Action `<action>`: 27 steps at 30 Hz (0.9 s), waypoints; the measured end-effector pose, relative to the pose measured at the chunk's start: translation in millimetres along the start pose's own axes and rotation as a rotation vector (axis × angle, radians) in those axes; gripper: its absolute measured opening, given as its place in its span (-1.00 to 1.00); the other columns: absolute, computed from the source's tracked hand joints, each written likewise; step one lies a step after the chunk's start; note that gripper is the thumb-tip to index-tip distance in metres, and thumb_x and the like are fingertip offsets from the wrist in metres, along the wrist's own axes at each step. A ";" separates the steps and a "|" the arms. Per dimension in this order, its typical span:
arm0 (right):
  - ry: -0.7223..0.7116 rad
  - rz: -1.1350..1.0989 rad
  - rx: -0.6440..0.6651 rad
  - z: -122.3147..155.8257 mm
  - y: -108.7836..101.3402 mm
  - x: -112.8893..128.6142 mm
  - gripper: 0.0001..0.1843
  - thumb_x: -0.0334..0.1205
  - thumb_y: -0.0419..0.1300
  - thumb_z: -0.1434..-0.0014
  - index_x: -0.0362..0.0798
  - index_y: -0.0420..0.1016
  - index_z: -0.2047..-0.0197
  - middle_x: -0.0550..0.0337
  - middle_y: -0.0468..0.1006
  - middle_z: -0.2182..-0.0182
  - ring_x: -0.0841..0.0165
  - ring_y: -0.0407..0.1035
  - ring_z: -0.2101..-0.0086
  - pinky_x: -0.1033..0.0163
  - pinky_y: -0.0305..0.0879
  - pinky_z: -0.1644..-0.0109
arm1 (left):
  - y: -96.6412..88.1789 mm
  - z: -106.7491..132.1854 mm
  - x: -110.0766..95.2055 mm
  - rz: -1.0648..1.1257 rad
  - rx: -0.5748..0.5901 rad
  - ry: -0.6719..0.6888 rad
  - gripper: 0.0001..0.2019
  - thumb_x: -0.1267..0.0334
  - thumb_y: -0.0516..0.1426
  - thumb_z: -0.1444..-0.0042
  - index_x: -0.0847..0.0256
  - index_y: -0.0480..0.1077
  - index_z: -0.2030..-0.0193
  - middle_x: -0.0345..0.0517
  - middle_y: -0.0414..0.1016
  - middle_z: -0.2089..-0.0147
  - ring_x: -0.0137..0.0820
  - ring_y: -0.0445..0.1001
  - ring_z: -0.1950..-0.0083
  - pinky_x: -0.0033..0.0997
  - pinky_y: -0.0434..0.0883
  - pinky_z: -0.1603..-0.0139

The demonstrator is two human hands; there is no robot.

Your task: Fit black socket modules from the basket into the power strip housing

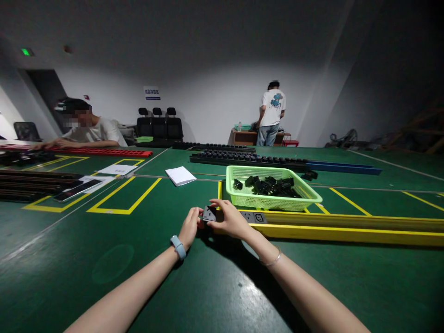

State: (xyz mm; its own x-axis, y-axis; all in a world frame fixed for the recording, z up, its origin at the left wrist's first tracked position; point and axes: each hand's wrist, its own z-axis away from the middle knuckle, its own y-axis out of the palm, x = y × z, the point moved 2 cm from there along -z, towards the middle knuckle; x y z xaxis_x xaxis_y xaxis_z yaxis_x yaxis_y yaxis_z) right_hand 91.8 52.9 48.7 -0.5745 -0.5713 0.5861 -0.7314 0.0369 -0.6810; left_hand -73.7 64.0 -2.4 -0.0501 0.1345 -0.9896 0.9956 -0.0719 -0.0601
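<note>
A dark grey socket module (210,213) is at the left end of a long yellow channel (347,235). My right hand (229,219) grips it, fingers over the top and thumb along the lower side. My left hand (190,227), with a light blue band at the wrist, has its fingers bent and pressed against the module's left edge. Whether the module sits inside the channel or just at its end is hidden by my right hand. Two socket faces (255,217) show in the channel just right of that hand.
Behind the channel stands a light green basket (274,203) of black parts. White papers (180,176) and a phone (78,190) lie to the left. Black strips (249,158) and a blue channel (343,167) lie farther back. One person (99,132) sits at left; another (273,111) stands behind.
</note>
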 end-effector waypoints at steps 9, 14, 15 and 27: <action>0.061 0.105 0.053 1.1 2.4 3.3 -0.24 -0.05 0.34 0.04 0.07 0.22 -0.21 0.14 0.50 0.09 0.23 0.29 0.02 0.10 0.22 -0.06 | 0.9 -3.5 5.3 -0.002 0.021 -0.007 -0.61 -0.13 -0.07 -0.19 0.16 0.30 0.18 -0.17 0.42 0.29 -0.37 0.43 0.31 -0.39 0.37 0.25; 0.067 0.122 0.060 1.4 2.6 3.7 -0.23 -0.07 0.34 0.04 0.08 0.21 -0.23 0.11 0.48 0.06 0.23 0.30 0.00 0.11 0.22 -0.07 | 0.6 -5.0 7.6 -0.035 0.015 0.008 -0.63 -0.10 -0.05 -0.19 0.15 0.31 0.18 -0.15 0.43 0.25 -0.34 0.41 0.23 -0.42 0.34 0.25; 0.068 0.123 0.063 1.4 2.5 3.8 -0.23 -0.08 0.34 0.04 0.09 0.20 -0.23 0.11 0.47 0.06 0.23 0.30 0.00 0.10 0.22 -0.07 | 0.7 -5.0 7.4 -0.044 0.013 0.011 -0.63 -0.10 -0.05 -0.19 0.15 0.32 0.18 -0.16 0.43 0.25 -0.34 0.40 0.24 -0.42 0.34 0.26; 0.055 0.132 0.077 1.3 3.1 1.4 -0.22 -0.08 0.36 0.01 0.07 0.19 -0.24 0.09 0.49 0.05 0.21 0.32 0.00 0.10 0.23 -0.07 | 0.9 -5.7 4.9 -0.152 -0.016 0.031 -0.64 -0.08 -0.02 -0.17 0.17 0.37 0.21 -0.13 0.47 0.25 -0.30 0.41 0.22 -0.37 0.33 0.18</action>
State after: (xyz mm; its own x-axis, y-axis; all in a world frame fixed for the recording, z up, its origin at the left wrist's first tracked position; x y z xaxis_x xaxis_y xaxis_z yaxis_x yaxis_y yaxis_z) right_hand 89.2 51.2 46.8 -0.6849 -0.5197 0.5107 -0.6189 0.0450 -0.7842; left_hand -72.6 70.2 -6.6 -0.1986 0.1729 -0.9647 0.9778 -0.0328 -0.2071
